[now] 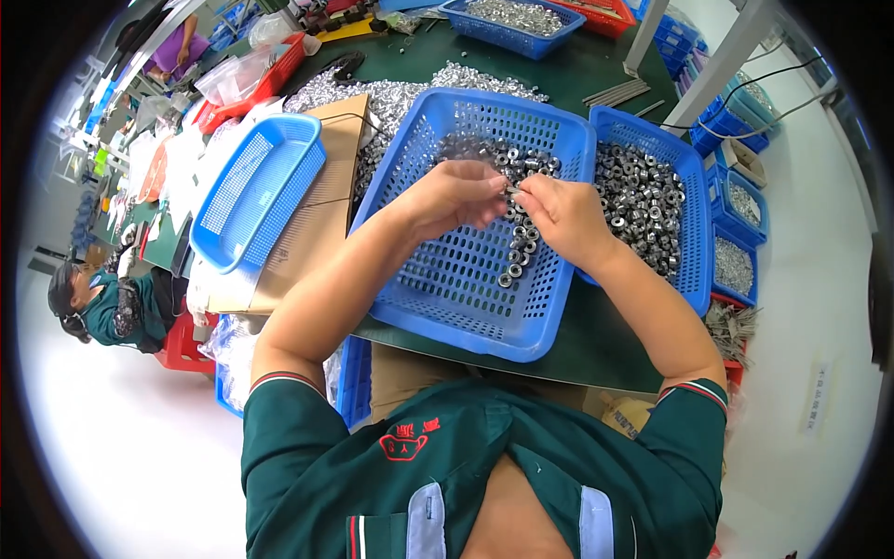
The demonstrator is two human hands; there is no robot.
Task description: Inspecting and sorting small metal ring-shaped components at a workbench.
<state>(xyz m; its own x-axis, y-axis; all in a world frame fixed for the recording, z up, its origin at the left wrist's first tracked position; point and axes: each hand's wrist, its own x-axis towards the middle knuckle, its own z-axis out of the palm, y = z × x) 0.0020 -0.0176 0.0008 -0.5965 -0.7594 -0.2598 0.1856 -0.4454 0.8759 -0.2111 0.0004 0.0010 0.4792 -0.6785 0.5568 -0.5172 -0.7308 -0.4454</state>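
Over a large blue perforated basket [456, 321], my left hand [454, 197] and my right hand [566, 220] meet fingertip to fingertip. Both are closed in a pinch around a small silver metal part [510, 190]; fingers cover most of it, so its exact kind does not show. The left fingers are slightly blurred. Beneath them lie several loose ring-shaped metal parts [517, 256], with round holes through the middle. More of these metal rings [643, 200] fill a second blue basket [694, 265] just to the right.
A heap of small shiny metal pieces [400, 98] spreads behind the basket. Left of it, a lighter blue basket [265, 196] rests on cardboard [312, 224]. Metal rods [616, 93] lie at the back right near a post [644, 42]. A seated co-worker [112, 303] is at far left.
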